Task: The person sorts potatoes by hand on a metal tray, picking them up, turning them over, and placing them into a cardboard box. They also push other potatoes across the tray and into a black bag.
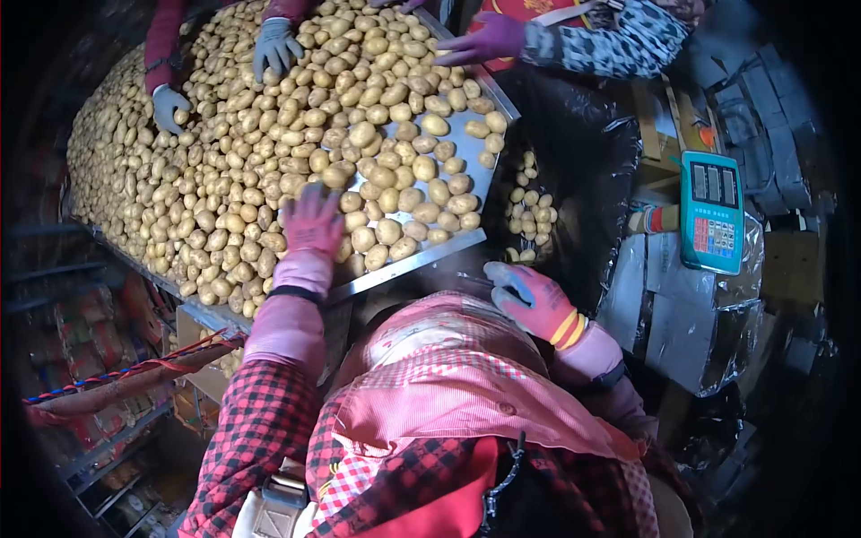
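A broad heap of potatoes covers a metal sorting table. My left hand, in a pink-red glove, lies on the potatoes near the table's front edge. Its fingers are stretched out over them and it grips none. My right hand, in a red glove with grey fingertips and a yellow-striped cuff, hovers off the table's right front corner. Its fingers are apart, with nothing visible between them. More potatoes lie lower down, in the dark space right of the table.
Across the heap are a co-worker's two grey-gloved hands. Another person's purple-gloved hand reaches in at the upper right. A teal digital scale stands on the right among wrapped boxes. A metal rim borders the table near me.
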`<state>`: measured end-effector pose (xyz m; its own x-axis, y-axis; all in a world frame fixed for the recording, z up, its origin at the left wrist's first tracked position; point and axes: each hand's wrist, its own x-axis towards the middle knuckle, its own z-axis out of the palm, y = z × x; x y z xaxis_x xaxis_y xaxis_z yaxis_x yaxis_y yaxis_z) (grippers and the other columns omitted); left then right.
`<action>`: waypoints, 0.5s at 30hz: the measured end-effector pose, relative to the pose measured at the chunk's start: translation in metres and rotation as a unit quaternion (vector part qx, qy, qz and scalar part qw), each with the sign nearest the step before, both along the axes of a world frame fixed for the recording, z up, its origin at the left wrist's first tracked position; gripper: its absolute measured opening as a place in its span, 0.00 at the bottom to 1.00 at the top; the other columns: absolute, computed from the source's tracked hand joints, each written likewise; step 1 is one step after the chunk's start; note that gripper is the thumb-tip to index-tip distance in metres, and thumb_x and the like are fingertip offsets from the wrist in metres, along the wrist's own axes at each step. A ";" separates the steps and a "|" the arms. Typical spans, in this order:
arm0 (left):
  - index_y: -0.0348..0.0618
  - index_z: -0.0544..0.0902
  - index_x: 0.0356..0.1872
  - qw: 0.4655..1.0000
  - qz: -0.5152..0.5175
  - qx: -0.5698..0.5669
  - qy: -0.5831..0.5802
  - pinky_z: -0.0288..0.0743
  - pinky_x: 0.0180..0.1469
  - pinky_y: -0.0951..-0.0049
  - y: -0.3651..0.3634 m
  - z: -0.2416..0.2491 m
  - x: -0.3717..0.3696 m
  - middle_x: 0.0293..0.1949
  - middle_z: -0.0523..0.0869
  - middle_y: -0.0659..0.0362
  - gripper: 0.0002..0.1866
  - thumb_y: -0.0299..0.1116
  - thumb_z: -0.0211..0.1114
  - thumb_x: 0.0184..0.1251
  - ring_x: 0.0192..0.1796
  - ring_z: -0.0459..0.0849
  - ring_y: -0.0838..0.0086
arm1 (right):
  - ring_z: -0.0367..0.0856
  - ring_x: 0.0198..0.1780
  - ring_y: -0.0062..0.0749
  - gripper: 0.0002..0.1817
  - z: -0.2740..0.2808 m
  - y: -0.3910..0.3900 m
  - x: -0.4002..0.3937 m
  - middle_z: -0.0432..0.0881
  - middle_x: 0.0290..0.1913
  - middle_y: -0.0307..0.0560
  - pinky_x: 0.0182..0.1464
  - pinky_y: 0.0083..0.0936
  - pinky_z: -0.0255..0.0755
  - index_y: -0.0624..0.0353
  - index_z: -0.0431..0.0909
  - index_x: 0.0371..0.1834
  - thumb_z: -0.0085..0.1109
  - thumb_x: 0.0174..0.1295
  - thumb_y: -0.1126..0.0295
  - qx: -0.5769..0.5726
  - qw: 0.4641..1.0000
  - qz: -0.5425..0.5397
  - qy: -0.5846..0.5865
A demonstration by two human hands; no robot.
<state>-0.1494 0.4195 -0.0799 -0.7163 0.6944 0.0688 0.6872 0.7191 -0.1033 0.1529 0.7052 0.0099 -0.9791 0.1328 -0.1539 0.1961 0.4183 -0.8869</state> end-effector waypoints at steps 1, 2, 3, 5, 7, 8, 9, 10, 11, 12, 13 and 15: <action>0.60 0.72 0.68 0.999 0.021 -0.027 0.021 0.50 0.74 0.43 -0.020 0.002 -0.010 0.71 0.68 0.54 0.30 0.47 0.62 0.63 0.73 0.63 0.49 | 0.83 0.54 0.47 0.23 -0.002 0.007 0.003 0.82 0.54 0.54 0.56 0.34 0.75 0.58 0.75 0.62 0.62 0.64 0.64 -0.002 1.000 -0.011 0.006; 0.60 0.72 0.68 0.997 0.042 -0.053 0.044 0.52 0.74 0.44 -0.040 0.005 -0.022 0.72 0.67 0.53 0.30 0.47 0.62 0.64 0.73 0.63 0.50 | 0.83 0.54 0.46 0.23 -0.003 0.014 0.005 0.82 0.54 0.55 0.56 0.33 0.75 0.58 0.75 0.61 0.61 0.64 0.65 -0.004 1.000 -0.021 0.013; 0.59 0.71 0.69 0.989 0.139 -0.022 0.035 0.51 0.74 0.46 -0.059 0.007 -0.030 0.72 0.66 0.52 0.31 0.49 0.61 0.64 0.73 0.62 0.49 | 0.83 0.53 0.45 0.22 -0.003 0.020 0.006 0.83 0.53 0.55 0.55 0.33 0.75 0.60 0.75 0.61 0.61 0.65 0.66 0.018 0.999 -0.033 0.019; 0.55 0.68 0.71 0.951 0.308 -0.011 0.024 0.50 0.75 0.48 -0.093 0.020 -0.030 0.73 0.65 0.49 0.33 0.51 0.58 0.66 0.74 0.59 0.48 | 0.83 0.52 0.43 0.21 -0.012 0.035 0.011 0.83 0.52 0.53 0.55 0.31 0.75 0.60 0.76 0.61 0.61 0.64 0.68 -0.008 0.997 -0.069 0.029; 0.53 0.65 0.73 0.906 0.423 -0.027 0.003 0.50 0.75 0.50 -0.128 0.037 -0.024 0.73 0.65 0.46 0.35 0.53 0.55 0.67 0.75 0.58 0.47 | 0.83 0.50 0.38 0.21 -0.017 0.048 0.007 0.83 0.53 0.52 0.55 0.31 0.75 0.60 0.75 0.61 0.61 0.64 0.70 -0.034 0.994 -0.096 0.034; 0.52 0.64 0.74 0.885 0.464 -0.025 -0.017 0.51 0.75 0.50 -0.144 0.043 -0.019 0.72 0.65 0.44 0.36 0.54 0.54 0.68 0.75 0.58 0.46 | 0.83 0.50 0.36 0.23 -0.024 0.053 0.003 0.83 0.53 0.51 0.55 0.30 0.75 0.60 0.75 0.63 0.61 0.64 0.70 -0.027 0.994 -0.096 0.042; 0.51 0.65 0.74 0.900 0.436 -0.013 0.018 0.52 0.75 0.50 -0.155 0.041 -0.009 0.72 0.66 0.43 0.36 0.55 0.55 0.67 0.74 0.59 0.46 | 0.83 0.50 0.37 0.23 -0.023 0.057 -0.004 0.82 0.53 0.50 0.56 0.30 0.75 0.60 0.74 0.63 0.61 0.64 0.69 0.003 0.996 -0.085 0.035; 0.50 0.65 0.74 0.912 0.407 -0.003 0.051 0.53 0.75 0.50 -0.166 0.036 0.004 0.71 0.67 0.42 0.37 0.56 0.56 0.67 0.74 0.61 0.45 | 0.83 0.51 0.37 0.23 -0.020 0.058 -0.013 0.82 0.54 0.50 0.56 0.30 0.75 0.59 0.74 0.64 0.61 0.65 0.69 0.033 0.996 -0.073 0.027; 0.48 0.67 0.73 0.918 0.395 0.020 0.035 0.54 0.74 0.50 -0.175 0.030 0.015 0.70 0.68 0.41 0.37 0.55 0.58 0.65 0.73 0.63 0.45 | 0.82 0.54 0.38 0.24 -0.019 0.057 -0.022 0.80 0.56 0.52 0.57 0.30 0.74 0.59 0.73 0.65 0.61 0.65 0.69 0.029 0.998 -0.057 0.013; 0.48 0.67 0.73 0.927 0.370 0.059 0.027 0.54 0.74 0.50 -0.181 0.020 0.027 0.71 0.67 0.42 0.37 0.53 0.60 0.65 0.73 0.63 0.46 | 0.81 0.54 0.39 0.25 -0.025 0.054 -0.030 0.80 0.57 0.52 0.58 0.32 0.74 0.58 0.72 0.66 0.61 0.65 0.68 0.011 0.998 -0.051 0.026; 0.48 0.67 0.73 0.936 0.343 0.074 0.034 0.54 0.74 0.49 -0.181 0.012 0.040 0.71 0.68 0.42 0.37 0.52 0.61 0.65 0.73 0.63 0.46 | 0.81 0.55 0.41 0.26 -0.037 0.048 -0.040 0.80 0.57 0.53 0.58 0.33 0.74 0.58 0.72 0.66 0.61 0.65 0.67 -0.008 0.998 -0.044 0.038; 0.48 0.68 0.72 0.947 0.294 0.125 0.015 0.55 0.73 0.49 -0.178 0.007 0.062 0.70 0.69 0.43 0.36 0.49 0.63 0.64 0.72 0.64 0.46 | 0.79 0.58 0.49 0.31 -0.057 0.035 -0.058 0.78 0.58 0.57 0.59 0.38 0.72 0.56 0.69 0.69 0.63 0.63 0.61 0.004 1.000 -0.005 0.022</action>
<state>-0.0873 0.2413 -0.0729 -0.9695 0.1346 0.2049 0.1590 0.9813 0.1080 0.0949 0.7404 -0.0472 -0.9834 0.1442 -0.1101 0.1618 0.4227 -0.8917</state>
